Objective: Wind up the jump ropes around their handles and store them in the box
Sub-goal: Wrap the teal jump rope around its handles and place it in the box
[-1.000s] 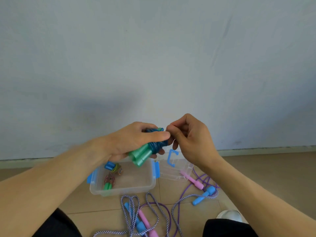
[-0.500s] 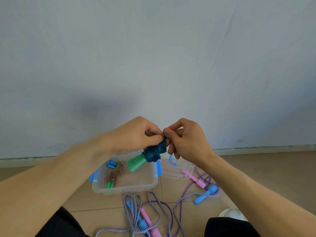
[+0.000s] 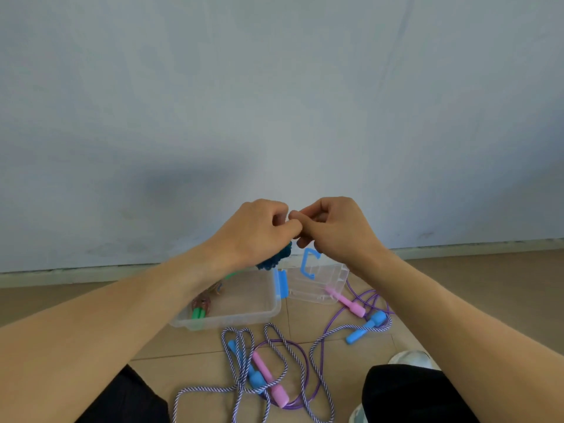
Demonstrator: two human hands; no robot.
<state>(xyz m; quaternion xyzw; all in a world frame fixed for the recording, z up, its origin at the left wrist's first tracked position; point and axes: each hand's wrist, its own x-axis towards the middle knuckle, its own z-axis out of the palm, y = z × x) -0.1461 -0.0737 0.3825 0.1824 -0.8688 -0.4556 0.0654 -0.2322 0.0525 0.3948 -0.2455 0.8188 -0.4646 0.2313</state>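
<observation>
Both hands are up in the air over the floor, close together, so the person can finish off a rope without it slipping loose. The left hand (image 3: 256,230) has its fingers curled round a dark blue-green wound rope (image 3: 276,257), and a bit of that bundle pokes out under the hand. The right hand (image 3: 332,227) has its fingers bent in a small pinch right at the left hand's fingertips (it looks like it is tucking in the rope's end, but the end itself is too small to see). The bundle looks bumpy and tight, like a ball of yarn, and a little green handle (image 3: 233,274) peeks out below the wrist. Right under the hands is the clear box (image 3: 232,320) on the floor, open, so the bundle only has a short way to drop. One wound rope with green handles (image 3: 203,306) already lies in it. The clear lid (image 3: 317,285) sits just beside the box. Two loose ropes, a stripy rope (image 3: 274,340) and a purple rope (image 3: 357,306) with pink and blue handles, lie messy on the floor nearby, not wound yet.
</observation>
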